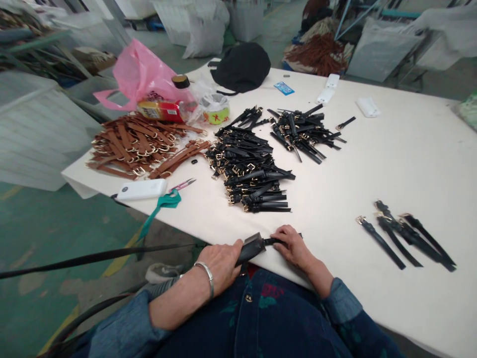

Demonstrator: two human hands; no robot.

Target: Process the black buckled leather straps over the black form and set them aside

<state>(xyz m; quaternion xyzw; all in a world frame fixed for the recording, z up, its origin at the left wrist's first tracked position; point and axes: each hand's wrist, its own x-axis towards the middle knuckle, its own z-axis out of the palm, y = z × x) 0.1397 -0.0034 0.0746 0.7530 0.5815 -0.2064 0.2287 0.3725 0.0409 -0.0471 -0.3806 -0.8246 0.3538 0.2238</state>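
Observation:
At the front edge of the table, my left hand (222, 263), with a silver bangle at its wrist, is wrapped round a dark, thick-bodied hand tool (251, 248). I cannot make out its exact kind. My right hand (292, 246) pinches a short black strap (271, 241) flat near the tabletop; the strap's left end meets the tool's tip. Just beyond my hands lies a dense pile of black buckle straps (253, 169) with gold buckles. Several loose black straps (404, 233) lie to the right of my right hand.
Further back is a second heap of black straps (303, 130). Brown buckle straps (130, 141) pile up at left, near a white power bank (141, 189), small pink scissors (182, 185) and a green cloth strip (164, 203). A pink bag (139, 74) and black cap (244, 67) stand behind.

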